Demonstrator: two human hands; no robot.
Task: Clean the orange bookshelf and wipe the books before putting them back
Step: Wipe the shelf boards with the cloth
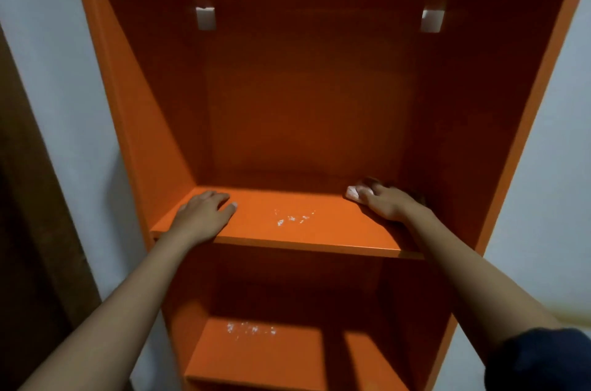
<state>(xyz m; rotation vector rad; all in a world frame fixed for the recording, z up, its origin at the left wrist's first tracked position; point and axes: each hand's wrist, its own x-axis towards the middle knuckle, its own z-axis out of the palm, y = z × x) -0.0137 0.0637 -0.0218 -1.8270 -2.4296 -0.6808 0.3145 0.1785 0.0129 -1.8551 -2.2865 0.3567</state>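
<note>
Wiping stage on the bookshelf (144, 103), no books in sight. Left hand (204, 215) lies flat and relaxed at the front left of the shelf (335, 230). Right hand (388, 203) grips a cloth (354, 192) at its back right corner. Next, I'd say, sweep left over the white specks (292, 218) mid-shelf.

Against a pale plastered wall (48, 71), a tall orange wooden bookshelf (153, 122), with a dark wooden door frame (32, 230) to its left. On the upper orange shelf board (319, 230), at the left front edge, the left hand (204, 215), palm down. At the board's back right corner, the right hand (388, 203), gripping a small pale wad of cloth (353, 192) beneath its fingers. Between the hands, mid-board, a patch of white specks (292, 218). Below, a lower orange shelf board (287, 358) bearing a second patch of white specks (249, 328), left of centre. High in the back panel, a left square cut-out (205, 18) and a right square cut-out (432, 19).
</note>
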